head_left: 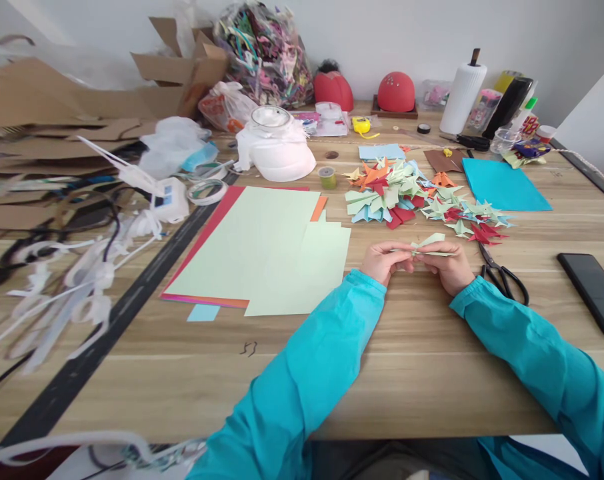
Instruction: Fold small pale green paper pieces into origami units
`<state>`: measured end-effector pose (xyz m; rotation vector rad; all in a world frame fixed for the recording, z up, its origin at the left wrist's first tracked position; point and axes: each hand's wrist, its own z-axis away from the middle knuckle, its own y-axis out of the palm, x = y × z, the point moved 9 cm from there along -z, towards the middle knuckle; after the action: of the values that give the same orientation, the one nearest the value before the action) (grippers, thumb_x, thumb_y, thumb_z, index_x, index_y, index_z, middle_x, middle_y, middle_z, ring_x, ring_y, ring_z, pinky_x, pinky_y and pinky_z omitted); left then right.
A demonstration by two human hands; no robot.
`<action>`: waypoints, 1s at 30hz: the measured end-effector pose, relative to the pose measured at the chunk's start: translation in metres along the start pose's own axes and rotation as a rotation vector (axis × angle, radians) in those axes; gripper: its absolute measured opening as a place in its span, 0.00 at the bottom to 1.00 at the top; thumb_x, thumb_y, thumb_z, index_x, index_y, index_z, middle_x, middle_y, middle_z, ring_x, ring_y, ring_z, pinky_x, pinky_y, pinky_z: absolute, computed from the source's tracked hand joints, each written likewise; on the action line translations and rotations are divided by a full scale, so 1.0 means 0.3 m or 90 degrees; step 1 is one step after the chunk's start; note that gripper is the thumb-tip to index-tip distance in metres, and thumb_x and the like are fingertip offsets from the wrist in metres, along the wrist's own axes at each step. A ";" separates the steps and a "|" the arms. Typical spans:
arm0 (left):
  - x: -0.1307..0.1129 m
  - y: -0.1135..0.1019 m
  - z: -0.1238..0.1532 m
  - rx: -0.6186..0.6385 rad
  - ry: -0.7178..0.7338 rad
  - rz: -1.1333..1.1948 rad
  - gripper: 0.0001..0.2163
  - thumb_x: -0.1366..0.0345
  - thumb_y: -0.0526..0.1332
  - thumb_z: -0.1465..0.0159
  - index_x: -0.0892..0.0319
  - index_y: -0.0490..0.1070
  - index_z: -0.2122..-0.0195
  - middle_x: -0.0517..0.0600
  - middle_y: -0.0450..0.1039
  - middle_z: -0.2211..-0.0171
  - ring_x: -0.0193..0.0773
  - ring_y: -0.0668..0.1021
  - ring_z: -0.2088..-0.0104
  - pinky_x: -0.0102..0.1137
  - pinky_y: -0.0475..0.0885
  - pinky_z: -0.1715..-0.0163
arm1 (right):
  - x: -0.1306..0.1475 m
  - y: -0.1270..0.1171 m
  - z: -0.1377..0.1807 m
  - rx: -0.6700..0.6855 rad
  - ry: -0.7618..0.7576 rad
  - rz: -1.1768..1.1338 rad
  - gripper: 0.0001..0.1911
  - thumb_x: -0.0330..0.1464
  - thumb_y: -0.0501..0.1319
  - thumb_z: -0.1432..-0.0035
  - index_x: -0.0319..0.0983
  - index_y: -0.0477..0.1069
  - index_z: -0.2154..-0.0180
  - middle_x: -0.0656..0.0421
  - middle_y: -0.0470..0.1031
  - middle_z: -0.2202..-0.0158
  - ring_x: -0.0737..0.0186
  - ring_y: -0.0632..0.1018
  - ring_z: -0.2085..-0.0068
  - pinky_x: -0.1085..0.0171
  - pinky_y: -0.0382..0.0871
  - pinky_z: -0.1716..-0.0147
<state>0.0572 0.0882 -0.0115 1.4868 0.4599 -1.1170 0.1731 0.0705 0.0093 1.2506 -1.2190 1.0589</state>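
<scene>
Both hands meet over the table, pinching a small pale green folded paper point(429, 241) between them. My left hand point(386, 262) grips its left end, with thumb and fingers pressed together. On the other side my right hand point(446, 265) is closed on the right part, and a pointed flap sticks up between the hands. Just beyond lies a pile of folded paper cranes point(402, 183) in green, red, orange and blue. Black-handled scissors point(505, 277) lie beside my right hand. To the left, pale green paper sheets point(252, 247) rest on red and orange ones.
A black phone point(593, 293) lies at the right. Behind are a blue sheet point(505, 183), a thread spool point(327, 177), a yellow tape measure point(361, 125) and a white roll point(463, 97). Cables with a power strip point(171, 200) and cardboard point(82, 100) crowd the left.
</scene>
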 end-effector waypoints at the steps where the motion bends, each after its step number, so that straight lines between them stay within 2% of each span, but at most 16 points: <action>1: -0.001 0.001 0.000 0.005 0.002 0.002 0.10 0.68 0.68 0.61 0.63 0.74 0.76 0.47 0.72 0.83 0.32 0.73 0.84 0.30 0.69 0.80 | 0.000 0.000 0.000 0.002 -0.001 -0.004 0.08 0.33 0.69 0.65 0.40 0.76 0.76 0.63 0.70 0.83 0.74 0.60 0.84 0.68 0.51 0.85; 5: -0.005 0.008 -0.001 0.026 0.012 0.003 0.08 0.69 0.67 0.60 0.64 0.74 0.77 0.47 0.72 0.83 0.32 0.73 0.84 0.29 0.69 0.81 | -0.002 0.002 0.000 0.014 -0.004 -0.025 0.07 0.33 0.69 0.64 0.40 0.76 0.76 0.63 0.70 0.84 0.73 0.60 0.84 0.68 0.49 0.85; 11: -0.001 0.009 -0.001 0.017 -0.001 -0.008 0.09 0.68 0.67 0.59 0.63 0.74 0.76 0.47 0.72 0.84 0.31 0.72 0.84 0.29 0.69 0.81 | -0.006 -0.001 -0.002 0.003 0.000 -0.031 0.08 0.33 0.69 0.66 0.40 0.76 0.76 0.61 0.73 0.80 0.73 0.61 0.83 0.68 0.50 0.86; 17: -0.002 0.012 -0.001 0.035 -0.002 -0.008 0.08 0.69 0.67 0.60 0.64 0.73 0.77 0.48 0.72 0.82 0.33 0.73 0.84 0.30 0.69 0.81 | -0.012 0.001 0.000 0.000 0.016 -0.028 0.08 0.34 0.69 0.66 0.39 0.76 0.77 0.61 0.71 0.82 0.74 0.60 0.84 0.68 0.49 0.86; 24: -0.010 0.016 0.005 0.040 0.000 0.013 0.11 0.67 0.67 0.57 0.63 0.75 0.71 0.50 0.75 0.79 0.33 0.74 0.82 0.30 0.70 0.78 | -0.008 -0.006 -0.004 -0.026 0.031 -0.087 0.06 0.29 0.69 0.66 0.40 0.75 0.79 0.61 0.73 0.82 0.73 0.62 0.84 0.69 0.49 0.86; 30: -0.008 0.018 0.005 0.055 -0.018 0.033 0.09 0.70 0.65 0.56 0.64 0.76 0.72 0.52 0.76 0.78 0.35 0.75 0.81 0.31 0.70 0.78 | -0.020 -0.010 -0.009 -0.023 0.041 -0.099 0.06 0.28 0.68 0.65 0.40 0.75 0.78 0.61 0.73 0.81 0.73 0.62 0.83 0.69 0.49 0.85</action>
<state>0.0599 0.0861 -0.0064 1.5477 0.3552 -1.1270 0.1758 0.0733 0.0033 1.2527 -1.0692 0.9528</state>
